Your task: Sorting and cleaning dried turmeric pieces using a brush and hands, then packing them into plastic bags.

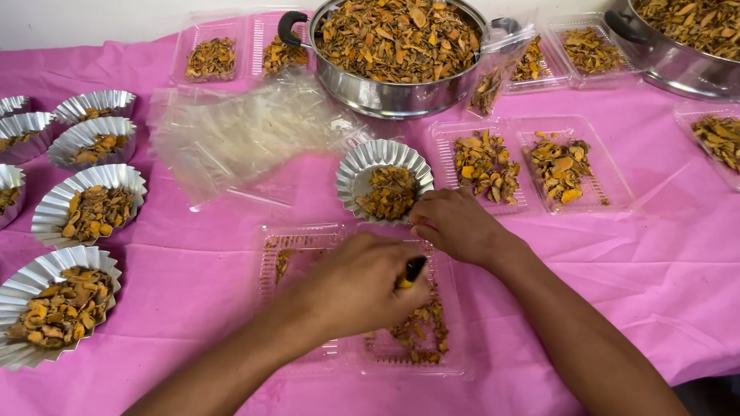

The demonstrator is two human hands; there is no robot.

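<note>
**Dried slices being handled over a clear clamshell tray**

A small black-and-yellow tool is held in the left hand, whose fingers are curled closed around it over the clear plastic tray at the near edge of the pink tablecloth. Only the tip of the tool is seen; what kind of tool it is cannot be told. The visible end points up and to the right, toward the right hand, so its long axis is judged to run diagonally, from lower left to upper right, with the rest hidden inside the fist.

The right hand is laid against the near rim of a fluted foil cup filled with orange-brown dried slices. Its fingers are bent downward; whether anything is pinched between them cannot be told.

The step is judged to be done well if the foil cup is steadied by its rim rather than squeezed, since the thin foil is likely to buckle. The tool is best kept low over the tray, so that loose pieces fall inside it and not on the cloth.

Filled foil cups are ranged to the left, a pile of clear bags lies behind, and a steel pot of slices stands beyond.
</note>
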